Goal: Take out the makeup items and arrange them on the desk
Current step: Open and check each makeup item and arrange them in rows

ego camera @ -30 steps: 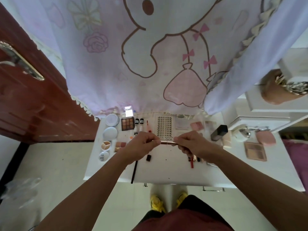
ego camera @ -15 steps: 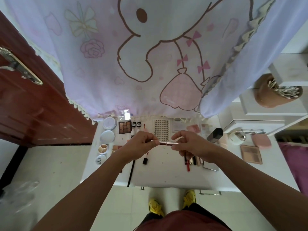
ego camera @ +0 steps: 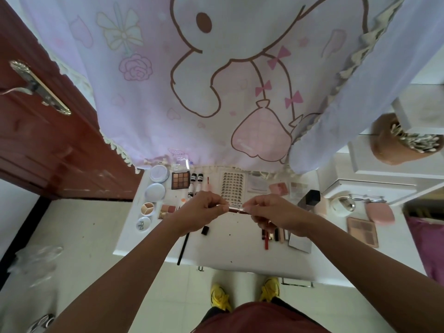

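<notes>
While both hands hover above the white desk [ego camera: 149,239], the left hand [ego camera: 203,213] and right hand [ego camera: 274,213] pinch one slim reddish-brown metallic makeup stick [ego camera: 236,209] — fingers curled at either end.

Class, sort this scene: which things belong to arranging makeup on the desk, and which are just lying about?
Job: makeup stick, pinched by left hand and right hand; eyeshadow palette; lash tray; desk.
Just about: curtain; door; cotton-swab jar; yellow shoes.
</notes>
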{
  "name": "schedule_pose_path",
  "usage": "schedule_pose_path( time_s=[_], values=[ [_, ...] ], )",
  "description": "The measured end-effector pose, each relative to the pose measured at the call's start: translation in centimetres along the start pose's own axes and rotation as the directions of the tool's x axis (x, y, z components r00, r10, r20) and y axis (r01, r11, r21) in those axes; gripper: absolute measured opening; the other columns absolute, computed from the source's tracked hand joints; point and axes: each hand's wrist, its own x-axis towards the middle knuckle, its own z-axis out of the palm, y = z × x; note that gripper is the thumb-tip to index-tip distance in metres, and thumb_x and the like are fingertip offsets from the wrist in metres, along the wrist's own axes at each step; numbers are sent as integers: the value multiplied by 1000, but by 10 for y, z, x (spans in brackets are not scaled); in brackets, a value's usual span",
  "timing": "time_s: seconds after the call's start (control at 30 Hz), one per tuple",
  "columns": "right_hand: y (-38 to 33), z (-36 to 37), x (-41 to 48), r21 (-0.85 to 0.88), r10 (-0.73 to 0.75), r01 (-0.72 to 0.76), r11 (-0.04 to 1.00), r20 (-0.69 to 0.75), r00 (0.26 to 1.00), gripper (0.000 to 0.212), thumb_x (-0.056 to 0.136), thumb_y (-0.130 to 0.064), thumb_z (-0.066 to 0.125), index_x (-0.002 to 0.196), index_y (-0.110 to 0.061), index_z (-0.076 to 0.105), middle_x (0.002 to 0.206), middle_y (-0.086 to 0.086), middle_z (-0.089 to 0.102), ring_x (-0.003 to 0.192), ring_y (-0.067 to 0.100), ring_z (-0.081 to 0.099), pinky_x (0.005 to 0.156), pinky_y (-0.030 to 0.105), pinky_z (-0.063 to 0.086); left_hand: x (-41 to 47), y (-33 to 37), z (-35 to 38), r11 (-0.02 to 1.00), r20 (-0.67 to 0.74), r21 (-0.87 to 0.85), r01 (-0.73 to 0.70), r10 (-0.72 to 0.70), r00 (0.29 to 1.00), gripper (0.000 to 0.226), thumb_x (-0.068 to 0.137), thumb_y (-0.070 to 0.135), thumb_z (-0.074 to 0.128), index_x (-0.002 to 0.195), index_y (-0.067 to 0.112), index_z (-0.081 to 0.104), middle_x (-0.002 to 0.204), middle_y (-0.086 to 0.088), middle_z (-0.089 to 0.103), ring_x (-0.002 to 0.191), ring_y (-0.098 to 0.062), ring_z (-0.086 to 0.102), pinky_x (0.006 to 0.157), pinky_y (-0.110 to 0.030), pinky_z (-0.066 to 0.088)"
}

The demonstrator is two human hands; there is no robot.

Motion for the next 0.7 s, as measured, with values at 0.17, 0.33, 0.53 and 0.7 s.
schedule_pose_path(
  time_s=[0.17, 0.33, 0.53, 0.7],
  values=[
    [6, -3, 0, -45, 1, 0, 999, 8, 1000, 25, 100, -27, 54, 95, -7, 67, 67, -1, 53, 54, 7, 47, 52, 26, 39, 3, -3, 5, 999, -16, 17, 32, -32, 999, 12, 93, 17, 61, 88, 16, 72, 60, 3, 46, 55, -12, 38, 54, -28, 34],
    [8, -8, 2, -64, -8, 10, 998, 21, 1000, 18, 92, -18, 66, 109, -13, 60, 74, -2, 61, 59, 8, 53, 53, 26, 43, 4, -3, 9, 998, -31, 18, 52, -52, 998, 13, 93, 18, 61, 86, 18, 72, 59, -1, 45, 55, -14, 37, 55, -29, 32],
    [10, -10, 4, -32, 12, -11, 999, 32, 999, 37, 102, -32, 48, 105, -2, 68, 67, -2, 54, 50, 6, 39, 45, 20, 33, 8, 1, 10, 997, -36, 11, 72, -72, 997, 21, 93, 19, 62, 75, 26, 70, 62, -4, 44, 57, -18, 38, 55, -30, 33],
    [11, -15, 7, -79, -16, 19, 997, 38, 999, 12, 95, -20, 63, 99, -8, 65, 72, -4, 60, 55, 7, 46, 50, 22, 34, 9, 0, 11, 996, -34, 2, 93, -93, 995, 11, 93, 18, 62, 88, 17, 72, 60, -3, 44, 56, -16, 37, 54, -28, 32]
  ],
)
